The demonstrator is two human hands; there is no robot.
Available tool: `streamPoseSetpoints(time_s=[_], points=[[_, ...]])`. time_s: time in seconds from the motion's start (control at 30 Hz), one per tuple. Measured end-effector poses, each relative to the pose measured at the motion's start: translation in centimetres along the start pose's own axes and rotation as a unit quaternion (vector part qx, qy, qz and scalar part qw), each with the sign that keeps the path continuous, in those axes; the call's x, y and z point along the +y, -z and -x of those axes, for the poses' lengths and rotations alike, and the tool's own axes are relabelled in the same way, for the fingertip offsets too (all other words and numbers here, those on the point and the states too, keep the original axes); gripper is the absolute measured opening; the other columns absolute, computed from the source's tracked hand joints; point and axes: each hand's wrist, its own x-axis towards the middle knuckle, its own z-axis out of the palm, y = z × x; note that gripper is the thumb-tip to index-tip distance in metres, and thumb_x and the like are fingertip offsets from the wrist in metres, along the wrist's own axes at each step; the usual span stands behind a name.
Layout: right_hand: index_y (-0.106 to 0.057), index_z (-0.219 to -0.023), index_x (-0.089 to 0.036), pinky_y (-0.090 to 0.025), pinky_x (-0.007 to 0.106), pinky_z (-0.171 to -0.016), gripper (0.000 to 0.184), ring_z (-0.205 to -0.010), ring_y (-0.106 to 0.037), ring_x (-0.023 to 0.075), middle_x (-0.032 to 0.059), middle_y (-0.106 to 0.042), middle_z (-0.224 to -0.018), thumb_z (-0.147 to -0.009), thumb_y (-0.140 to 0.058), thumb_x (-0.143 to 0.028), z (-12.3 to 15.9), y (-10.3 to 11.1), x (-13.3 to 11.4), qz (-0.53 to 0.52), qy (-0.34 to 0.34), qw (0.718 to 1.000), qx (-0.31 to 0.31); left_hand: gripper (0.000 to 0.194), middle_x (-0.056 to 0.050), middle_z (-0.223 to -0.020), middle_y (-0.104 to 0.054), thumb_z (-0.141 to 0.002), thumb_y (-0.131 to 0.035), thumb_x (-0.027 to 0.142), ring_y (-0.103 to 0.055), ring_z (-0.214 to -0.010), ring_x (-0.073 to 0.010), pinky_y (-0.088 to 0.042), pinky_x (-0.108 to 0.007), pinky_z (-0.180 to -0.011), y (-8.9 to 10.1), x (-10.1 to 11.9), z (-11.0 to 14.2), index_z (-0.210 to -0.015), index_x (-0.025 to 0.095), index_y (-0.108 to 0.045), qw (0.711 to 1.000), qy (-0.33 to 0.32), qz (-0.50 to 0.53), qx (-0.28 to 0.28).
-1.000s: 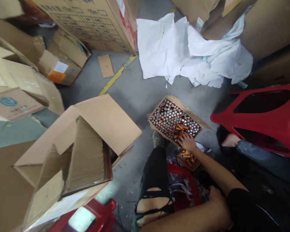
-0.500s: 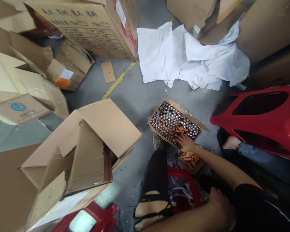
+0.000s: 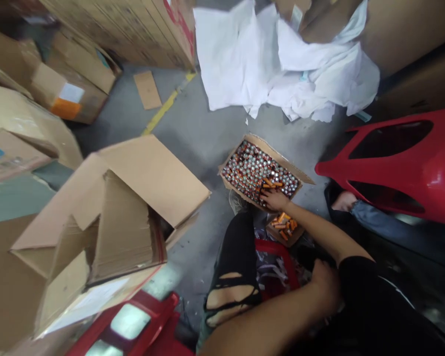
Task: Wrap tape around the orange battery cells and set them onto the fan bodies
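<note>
A cardboard box (image 3: 304,179) holds many upright cylindrical batteries (image 3: 250,163), packed close with their silver ends up. Several orange batteries (image 3: 272,183) lie on their sides on top. My right hand (image 3: 275,200) reaches into the near side of this box, fingers stretched and touching the batteries; their tips are partly lost among them. Just below that wrist, a smaller open carton (image 3: 292,238) contains loose orange batteries (image 3: 284,225). Across the bottom runs my left forearm, and my left hand (image 3: 325,283) rests by a dark shape, its fingers mostly hidden.
A large open carton (image 3: 159,168) stands at left, with more cartons (image 3: 85,96) behind. Crumpled white sheets (image 3: 237,64) lie on the floor ahead. A red plastic stool (image 3: 393,163) is at right, beside another person's foot (image 3: 344,201). Red plastic (image 3: 144,316) shows at lower left.
The whole view has shifted, so everything sits higher and further left. My right hand stays at the battery box, its fingers somewhat deeper among the batteries. My left hand stays low at right.
</note>
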Motion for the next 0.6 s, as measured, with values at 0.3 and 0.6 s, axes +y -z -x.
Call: streamPoseSetpoints(time_s=[0.3,0.6], points=[[-0.07,-0.15,-0.031,-0.052,0.054,-0.106,0.056,-0.14,-0.057,0.0412,0.0149,-0.064,-0.161,-0.095,-0.067,-0.021,-1.1,-0.6,1.9,-0.013,0.074,0.995,-0.071,0.051,-0.019,-0.148,-0.074,-0.105,-0.065,0.03,-0.068,-0.137,-0.0323,-0.052,-0.039,-0.109,3.6,0.4,2.1,-0.153,0.012,-0.07,0.999,-0.012,0.03,-0.041],[-0.073,-0.14,-0.033,-0.049,0.058,-0.106,0.041,-0.142,-0.051,0.0379,0.0145,-0.068,-0.152,-0.108,-0.051,-0.021,-1.3,-1.6,0.7,0.002,0.06,0.997,-0.042,0.043,-0.02,-0.139,-0.077,-0.105,-0.06,0.021,-0.07,-0.13,-0.0323,-0.053,-0.039,-0.103,3.3,0.0,2.6,-0.144,0.009,-0.075,0.998,-0.011,0.057,-0.013]])
